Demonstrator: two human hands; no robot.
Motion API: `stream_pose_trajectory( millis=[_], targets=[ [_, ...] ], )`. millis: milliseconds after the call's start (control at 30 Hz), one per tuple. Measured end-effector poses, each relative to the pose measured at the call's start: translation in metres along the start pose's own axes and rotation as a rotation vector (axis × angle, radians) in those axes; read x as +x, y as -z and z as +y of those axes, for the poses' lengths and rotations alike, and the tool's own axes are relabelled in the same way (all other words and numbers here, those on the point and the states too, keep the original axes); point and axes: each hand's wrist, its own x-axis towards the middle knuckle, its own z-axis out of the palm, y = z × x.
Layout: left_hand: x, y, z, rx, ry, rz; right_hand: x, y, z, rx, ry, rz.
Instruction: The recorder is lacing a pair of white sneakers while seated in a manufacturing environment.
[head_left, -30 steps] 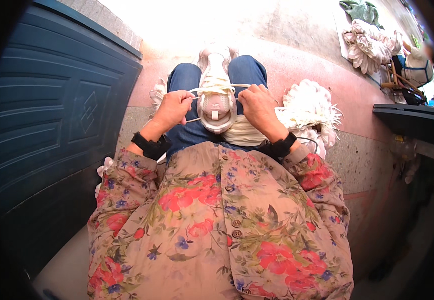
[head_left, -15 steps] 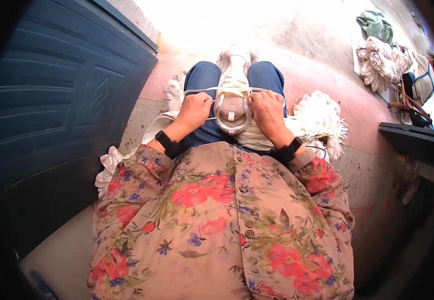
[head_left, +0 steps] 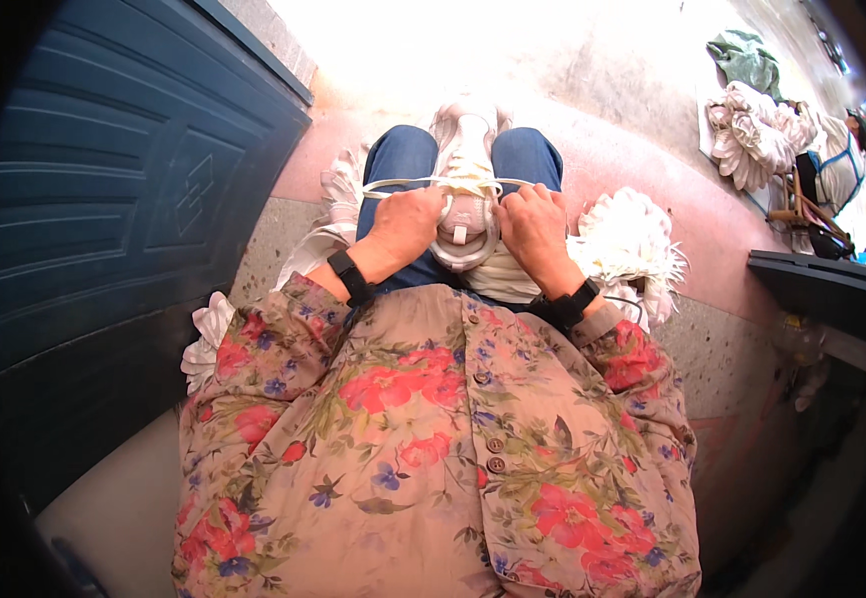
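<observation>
A pale pink and white sneaker rests between my denim-covered knees, its heel opening and pull tab toward me. White shoelaces cross over its tongue and stretch out to both sides. Against the shoe's left edge is my left hand, fingers closed on a lace that loops out over the left knee. On the other side, my right hand is closed beside the shoe collar, with a lace running to it. The fingertips of both hands are partly hidden. Each wrist wears a black band.
Bundles of white, petal-like pieces lie to the right of my legs, with more on the left. A dark blue panelled door stands close at left. Another white heap and a dark ledge are at right.
My left hand has moved right and slightly forward, up against the shoe. My right hand has barely shifted. The laces still stretch to both sides.
</observation>
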Motion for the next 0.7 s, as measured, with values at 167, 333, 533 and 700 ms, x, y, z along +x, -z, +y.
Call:
stream_pose_trajectory(
  millis=[167, 333, 533, 700],
  targets=[
    [-0.013, 0.008, 0.003, 0.05, 0.109, 0.073, -0.001, 0.007, -0.008, 0.052, 0.034, 0.082],
    [-0.014, -0.003, -0.001, 0.031, 0.034, 0.18, -0.001, 0.001, -0.014, 0.046, 0.004, -0.036],
    [-0.009, 0.021, 0.014, 0.241, -0.204, 0.301, 0.008, 0.014, -0.009, -0.015, 0.15, -0.159],
    [0.002, 0.005, 0.018, 0.447, -0.291, 0.108, 0.023, 0.022, -0.022, -0.192, 0.174, -0.303]
  ],
)
